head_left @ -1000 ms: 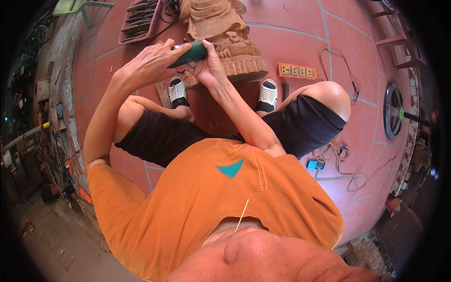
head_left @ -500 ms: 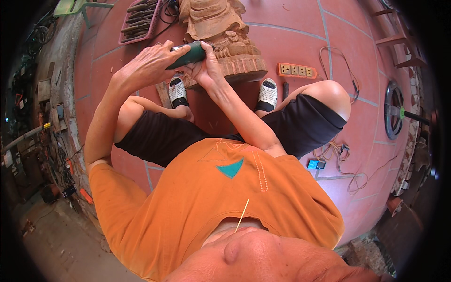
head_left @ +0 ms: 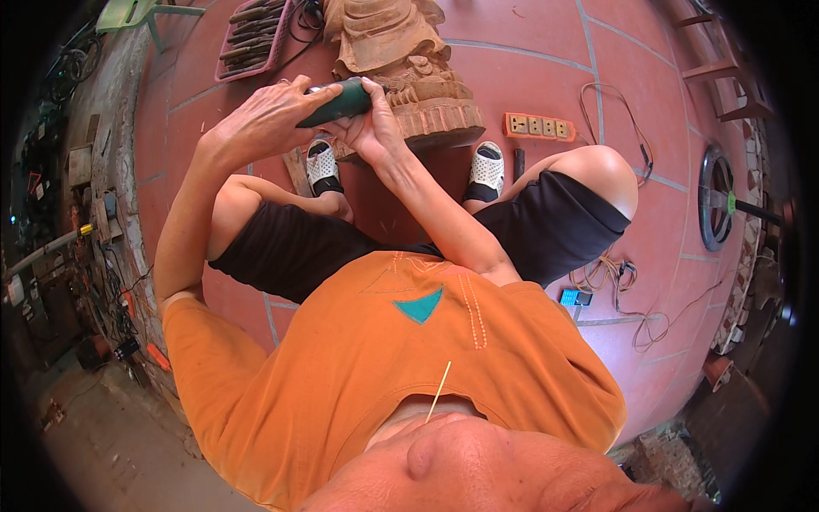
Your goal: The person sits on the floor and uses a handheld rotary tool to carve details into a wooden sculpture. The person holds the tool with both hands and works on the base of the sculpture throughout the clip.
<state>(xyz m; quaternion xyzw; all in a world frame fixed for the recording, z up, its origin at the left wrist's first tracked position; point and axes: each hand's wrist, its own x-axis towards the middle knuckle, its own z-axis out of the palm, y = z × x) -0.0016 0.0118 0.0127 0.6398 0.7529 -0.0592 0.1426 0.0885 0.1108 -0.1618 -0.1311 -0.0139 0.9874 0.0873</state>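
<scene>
Red floor tiles [head_left: 546, 77] with pale grout lines are spreading under a person sitting with knees apart. Both hands are closing on a dark green rotary tool [head_left: 337, 102], a smooth, tapering plastic barrel lying nearly level. The left hand [head_left: 260, 119] is wrapping over its rear with fingers curled, and the right hand [head_left: 367, 128] is pinching the front end, thumb on top. The tool's tip is meeting the side of a wooden carving [head_left: 397, 60] (raw, pale brown, with folded drapery and a ridged base), which is standing on the floor between two white mesh shoes [head_left: 322, 162]. An orange power strip [head_left: 539, 127] is lying just right of the carving, and a pink tray of chisels [head_left: 254, 38] is sitting to its left.
</scene>
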